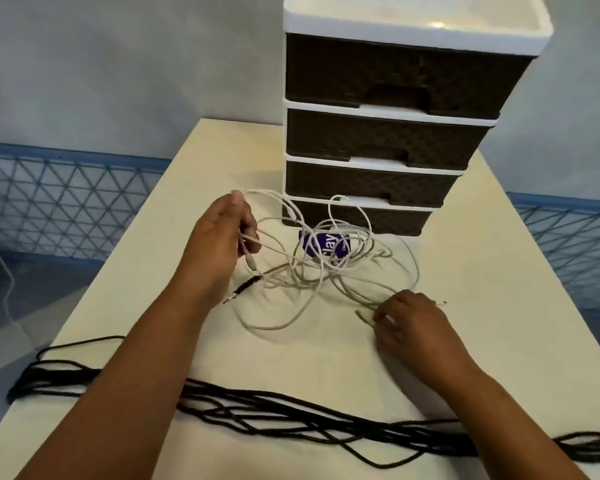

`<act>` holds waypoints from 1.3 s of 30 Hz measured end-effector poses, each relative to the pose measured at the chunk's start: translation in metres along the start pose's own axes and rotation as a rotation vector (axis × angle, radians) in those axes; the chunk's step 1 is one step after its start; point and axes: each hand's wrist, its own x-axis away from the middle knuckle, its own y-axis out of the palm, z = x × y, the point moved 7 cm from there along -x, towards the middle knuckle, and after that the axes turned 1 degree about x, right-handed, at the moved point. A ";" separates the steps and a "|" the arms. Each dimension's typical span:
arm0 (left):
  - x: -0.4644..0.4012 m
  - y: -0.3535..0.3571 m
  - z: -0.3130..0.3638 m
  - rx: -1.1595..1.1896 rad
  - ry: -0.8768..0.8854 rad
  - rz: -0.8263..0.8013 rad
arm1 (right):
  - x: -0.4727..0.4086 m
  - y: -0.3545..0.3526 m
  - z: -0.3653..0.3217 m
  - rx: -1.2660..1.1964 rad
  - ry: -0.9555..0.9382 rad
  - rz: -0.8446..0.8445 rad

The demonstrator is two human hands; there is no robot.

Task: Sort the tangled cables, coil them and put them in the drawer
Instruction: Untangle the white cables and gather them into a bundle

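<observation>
A tangle of white cables [321, 271] lies on the cream table [482, 306] in front of a brown and white drawer unit [388, 133], whose drawers are all closed. My left hand [219, 240] is raised a little and grips a few white strands, with a plug end hanging below the fingers. My right hand [407, 320] rests on the table at the tangle's right edge and pinches a thin cable end [362, 316]. A short black plug end [243, 289] lies beside my left wrist. A long black cable [291, 414] lies in loose strands across the table's near edge.
A purple-labelled item [321, 244] sits under the white tangle, against the lowest drawer. Blue lattice fencing [66, 206] runs behind the table on both sides. The black cable hangs off the table at the left and right edges.
</observation>
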 end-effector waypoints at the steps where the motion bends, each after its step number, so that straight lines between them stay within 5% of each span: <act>1: -0.001 0.001 0.004 0.143 -0.020 -0.028 | -0.002 -0.006 -0.003 -0.061 0.027 0.042; 6: -0.005 0.016 0.022 0.560 -0.069 -0.213 | -0.022 -0.045 -0.049 -0.267 -0.003 0.248; 12: -0.012 0.020 0.041 0.727 -0.109 -0.264 | -0.057 -0.041 -0.085 -0.178 -0.120 -0.018; 18: -0.014 0.016 0.061 0.760 -0.153 -0.333 | -0.062 -0.072 -0.088 -0.266 -0.009 0.124; 23: -0.004 0.042 0.084 0.875 -0.130 -0.437 | -0.066 -0.068 -0.146 -0.394 -0.163 -0.043; 28: -0.020 0.026 0.088 0.729 -0.153 -0.402 | -0.074 -0.092 -0.128 -0.638 -0.047 -0.074; 32: -0.031 0.010 0.063 0.371 -0.244 -0.405 | -0.087 -0.146 -0.106 -0.832 0.049 0.054; 39: -0.029 0.005 0.032 -0.068 -0.238 -0.371 | -0.108 -0.235 -0.116 -0.905 -0.090 0.254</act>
